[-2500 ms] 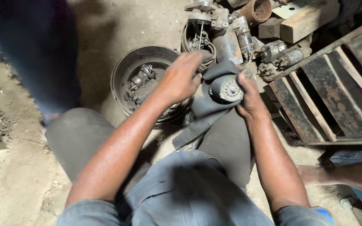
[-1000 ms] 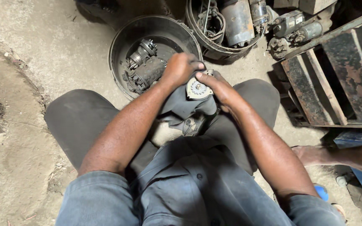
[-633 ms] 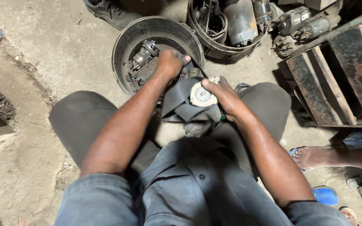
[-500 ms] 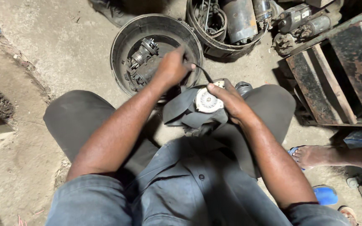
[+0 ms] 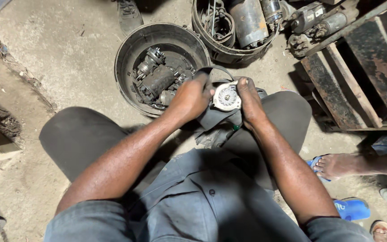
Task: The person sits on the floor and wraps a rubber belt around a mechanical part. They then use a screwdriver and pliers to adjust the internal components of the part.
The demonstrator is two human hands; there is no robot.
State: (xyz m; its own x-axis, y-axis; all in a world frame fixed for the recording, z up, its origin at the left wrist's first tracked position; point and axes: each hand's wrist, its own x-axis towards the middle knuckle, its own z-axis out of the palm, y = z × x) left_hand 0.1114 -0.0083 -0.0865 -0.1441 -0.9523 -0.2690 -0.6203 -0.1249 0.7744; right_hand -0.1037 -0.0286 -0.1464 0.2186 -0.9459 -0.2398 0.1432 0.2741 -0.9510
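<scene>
From the head view, we have a small round motor part (image 5: 226,97), pale metal with a toothed face, cradled in a dark grey cloth (image 5: 213,117) over our lap, just in front of a round tub (image 5: 126,54) of greasy motor pieces on the concrete floor (image 5: 68,45). Our left hand (image 5: 191,96) is closed on the cloth at the part's side; our right hand (image 5: 248,102) curls round its other edge. We judge it dense, rigid and oily, best gripped by the rim through the cloth.
</scene>
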